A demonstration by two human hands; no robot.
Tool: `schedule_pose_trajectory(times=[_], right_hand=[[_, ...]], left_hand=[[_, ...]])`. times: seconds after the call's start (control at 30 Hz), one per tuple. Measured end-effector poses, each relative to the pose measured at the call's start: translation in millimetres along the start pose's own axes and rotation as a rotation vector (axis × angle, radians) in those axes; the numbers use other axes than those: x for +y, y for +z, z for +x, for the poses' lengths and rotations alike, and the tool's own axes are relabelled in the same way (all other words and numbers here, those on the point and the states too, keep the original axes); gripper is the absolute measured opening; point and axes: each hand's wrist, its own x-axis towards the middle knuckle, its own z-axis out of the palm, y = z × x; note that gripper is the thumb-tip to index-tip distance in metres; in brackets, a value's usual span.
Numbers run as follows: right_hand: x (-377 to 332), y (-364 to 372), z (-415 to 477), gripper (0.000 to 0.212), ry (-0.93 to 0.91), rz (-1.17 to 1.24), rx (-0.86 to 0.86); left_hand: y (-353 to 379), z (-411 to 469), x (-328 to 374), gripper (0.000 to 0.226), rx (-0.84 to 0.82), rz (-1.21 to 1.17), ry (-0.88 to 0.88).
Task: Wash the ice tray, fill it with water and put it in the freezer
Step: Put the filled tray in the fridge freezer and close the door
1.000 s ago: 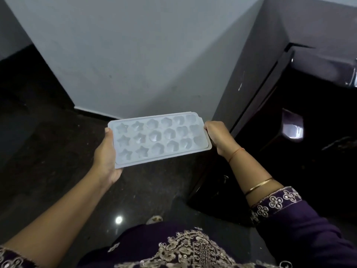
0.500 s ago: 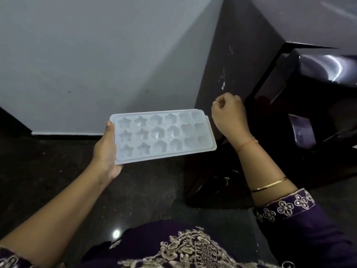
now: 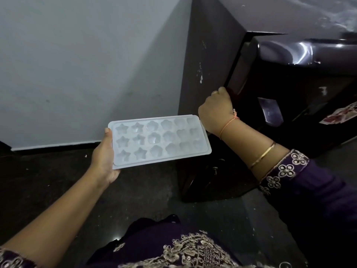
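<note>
A white plastic ice tray [image 3: 160, 141] with star- and flower-shaped cells is held level in front of me. My left hand [image 3: 103, 157] grips its left short end, thumb on the rim. My right hand [image 3: 217, 111] is off the tray, its fingers curled round the left edge of the dark fridge door [image 3: 237, 60]. The dark fridge [image 3: 208, 55] stands at the right with its side panel facing me. Whether the cells hold water is hard to tell.
A pale wall [image 3: 87, 64] meets the dark glossy floor [image 3: 48, 180] at the left of the fridge. A picture magnet [image 3: 342, 115] sticks on the door at the far right. My embroidered dark garment [image 3: 173, 248] fills the bottom edge.
My right hand let go of the tray's right end, rose and took hold of the fridge door's edge. The left hand now carries the tray alone.
</note>
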Motion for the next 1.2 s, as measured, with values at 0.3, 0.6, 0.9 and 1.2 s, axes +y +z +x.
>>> schedule_pose_trajectory(times=[0.3, 0.6, 0.9, 1.2], right_hand=[[-5.2, 3.8, -6.2, 0.032, 0.012, -0.112, -0.007], [-12.9, 8.9, -77.1, 0.017, -0.031, -0.008, 0.107], [-21.6, 24.2, -144.1, 0.024, -0.037, -0.061, 0.160], [-38.0, 47.5, -193.6, 0.031, 0.079, -0.200, 0.031]], left_hand=[[-5.3, -25.6, -13.9, 0.041, 0.022, -0.017, 0.021], [-22.0, -60.4, -37.7, 0.043, 0.043, -0.041, 0.066], [-38.0, -115.0, -84.9, 0.050, 0.074, -0.091, 0.117], [-56.7, -139.1, -119.5, 0.056, 0.028, -0.086, 0.089]])
